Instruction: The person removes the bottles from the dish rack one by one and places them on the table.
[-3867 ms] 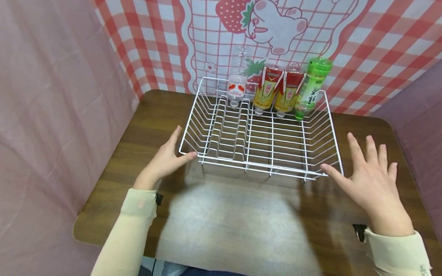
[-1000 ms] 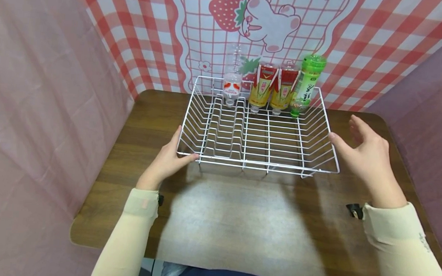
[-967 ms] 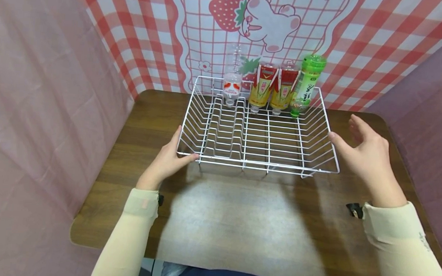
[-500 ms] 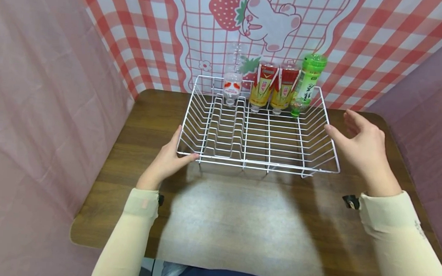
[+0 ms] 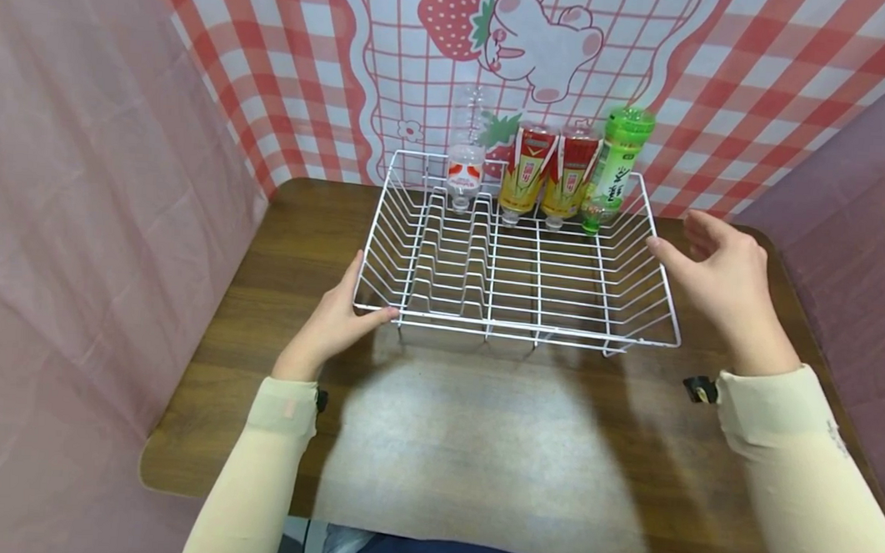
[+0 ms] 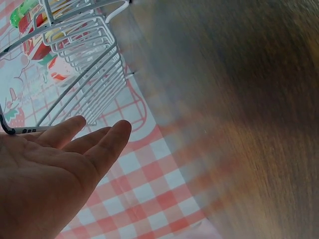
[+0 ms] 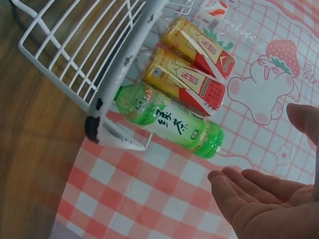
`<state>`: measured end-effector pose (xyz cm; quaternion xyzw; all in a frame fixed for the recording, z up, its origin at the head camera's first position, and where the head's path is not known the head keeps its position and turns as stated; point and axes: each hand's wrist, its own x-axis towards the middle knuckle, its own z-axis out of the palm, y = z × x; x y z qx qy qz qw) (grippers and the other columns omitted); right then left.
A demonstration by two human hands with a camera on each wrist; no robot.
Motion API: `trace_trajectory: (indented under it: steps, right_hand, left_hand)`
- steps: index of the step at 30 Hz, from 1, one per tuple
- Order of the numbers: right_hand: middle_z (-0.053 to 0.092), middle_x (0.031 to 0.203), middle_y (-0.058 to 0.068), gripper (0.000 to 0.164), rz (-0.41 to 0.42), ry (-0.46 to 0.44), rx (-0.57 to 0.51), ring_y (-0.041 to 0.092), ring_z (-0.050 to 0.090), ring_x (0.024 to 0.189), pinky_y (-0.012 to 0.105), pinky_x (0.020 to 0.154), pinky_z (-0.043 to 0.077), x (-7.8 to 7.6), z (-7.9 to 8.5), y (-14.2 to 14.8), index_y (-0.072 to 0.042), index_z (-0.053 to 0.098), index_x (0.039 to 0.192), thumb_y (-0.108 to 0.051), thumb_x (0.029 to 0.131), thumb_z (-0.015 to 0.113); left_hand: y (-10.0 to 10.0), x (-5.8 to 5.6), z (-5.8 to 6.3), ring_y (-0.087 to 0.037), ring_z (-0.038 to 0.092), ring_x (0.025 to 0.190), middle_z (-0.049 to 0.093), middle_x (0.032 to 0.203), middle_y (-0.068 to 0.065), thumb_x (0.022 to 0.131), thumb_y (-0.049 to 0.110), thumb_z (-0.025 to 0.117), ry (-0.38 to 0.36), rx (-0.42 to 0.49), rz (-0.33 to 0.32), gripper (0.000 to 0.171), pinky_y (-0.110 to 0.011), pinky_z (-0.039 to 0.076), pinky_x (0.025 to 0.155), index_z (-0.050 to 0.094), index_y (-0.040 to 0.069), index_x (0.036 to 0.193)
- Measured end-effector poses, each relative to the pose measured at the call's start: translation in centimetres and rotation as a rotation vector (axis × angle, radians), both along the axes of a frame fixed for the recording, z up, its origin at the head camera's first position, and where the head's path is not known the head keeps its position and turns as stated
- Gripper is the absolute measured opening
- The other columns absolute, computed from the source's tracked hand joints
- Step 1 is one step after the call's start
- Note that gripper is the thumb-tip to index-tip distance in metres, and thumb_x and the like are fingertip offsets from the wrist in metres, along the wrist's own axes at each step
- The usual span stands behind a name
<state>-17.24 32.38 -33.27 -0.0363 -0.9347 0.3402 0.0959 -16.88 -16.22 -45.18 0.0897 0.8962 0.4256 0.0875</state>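
A white wire dish rack (image 5: 515, 326) stands on the wooden table. Along its back, bottles stand neck down: a clear bottle (image 5: 464, 173) with a red and white label, two red and yellow bottles (image 5: 527, 168) (image 5: 571, 175), and a green tea bottle (image 5: 616, 173). My left hand (image 5: 335, 317) is at the rack's front left corner, thumb along the front rim, fingers extended beside the left side. In the left wrist view its fingers (image 6: 107, 149) look straight. My right hand (image 5: 728, 279) hovers by the rack's right side, fingers loosely bent, holding nothing; its thumb tip overlaps the right rim in the head view.
Behind the rack hangs a red and white checked cloth (image 5: 288, 68) with a strawberry print. Pink curtains (image 5: 61, 248) close in both sides. The table (image 5: 464, 445) extends in front of the rack toward the person's lap.
My right hand has moved from the front right corner back along the rack's right side, and its spread fingers have bent. The left hand, rack and bottles stay in place.
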Motion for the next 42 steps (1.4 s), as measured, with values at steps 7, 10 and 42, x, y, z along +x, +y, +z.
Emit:
trace_trajectory:
  steps: [7,10,42]
  right_hand:
    - [0.051,0.147,0.019,0.082,-0.005,-0.025,-0.022,0.039,0.054,0.127,0.053,0.102,0.045,-1.0,0.0,-0.1,-0.006,0.042,0.155,-0.054,0.093,0.067]
    - [0.051,0.147,0.02,0.083,-0.007,-0.031,-0.025,0.039,0.055,0.127,0.051,0.103,0.046,-1.5,-0.1,-0.1,-0.005,0.042,0.155,-0.054,0.093,0.067]
    - [0.055,0.14,0.026,0.09,0.008,-0.082,0.006,0.042,0.052,0.128,0.057,0.105,0.04,-5.4,0.3,-0.1,0.001,0.041,0.154,-0.06,0.092,0.064]
  left_hand:
    - [0.0,0.0,-0.1,-0.035,0.019,0.149,0.008,0.168,-0.01,0.089,0.055,0.074,-0.001,0.004,0.004,0.115,-0.057,0.022,0.117,-0.007,0.023,0.164]
    - [0.0,0.0,-0.1,-0.036,0.022,0.149,0.011,0.168,-0.012,0.089,0.055,0.075,0.006,0.004,0.008,0.115,-0.057,0.022,0.117,-0.006,0.023,0.164]
    - [0.0,0.0,-0.1,-0.038,0.025,0.147,0.015,0.167,-0.014,0.089,0.054,0.075,0.006,0.006,0.012,0.114,-0.057,0.024,0.117,-0.006,0.025,0.164]
